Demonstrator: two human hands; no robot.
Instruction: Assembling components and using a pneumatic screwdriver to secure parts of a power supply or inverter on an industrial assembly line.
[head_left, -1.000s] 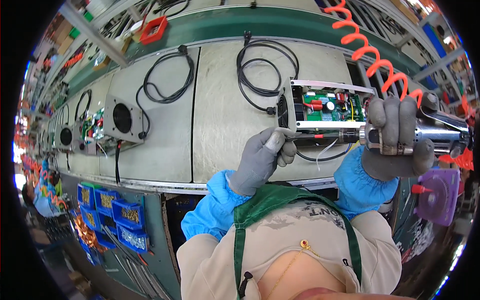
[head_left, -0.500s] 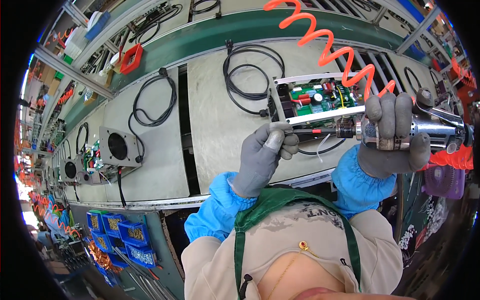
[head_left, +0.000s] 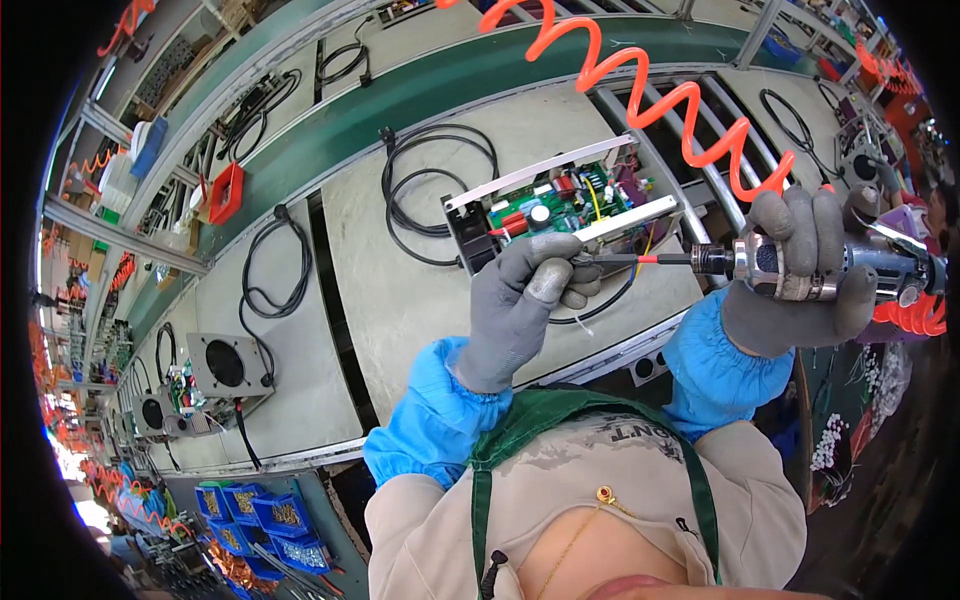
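Observation:
In my right hand (head_left: 790, 265) is an air screwdriver (head_left: 850, 270) with a silver body, held level and pointing left. Its long dark bit (head_left: 640, 260) has a red band. My left hand (head_left: 520, 305), in a grey glove like the right, is closed in a pinch at the bit's far end. Whatever small piece the fingertips grip there is hidden. Just beyond my hands lies an opened metal unit (head_left: 660, 208) with pale side rails, and a green circuit board (head_left: 560, 205) inside it. A coiled black power cable (head_left: 400, 190) lies at the unit's left.
An orange coiled air hose (head_left: 690, 120) hangs across the upper right. Another fan-fitted unit (head_left: 225, 362) stands on the bench to the left. Blue bins of screws (head_left: 280, 512) sit at lower left. Metal rollers (head_left: 690, 115) lie behind the unit at the right.
The view has shifted and turned, so the unit and its cable appear farther left and tilted. Both hands keep their hold, with the bit still meeting the left fingertips.

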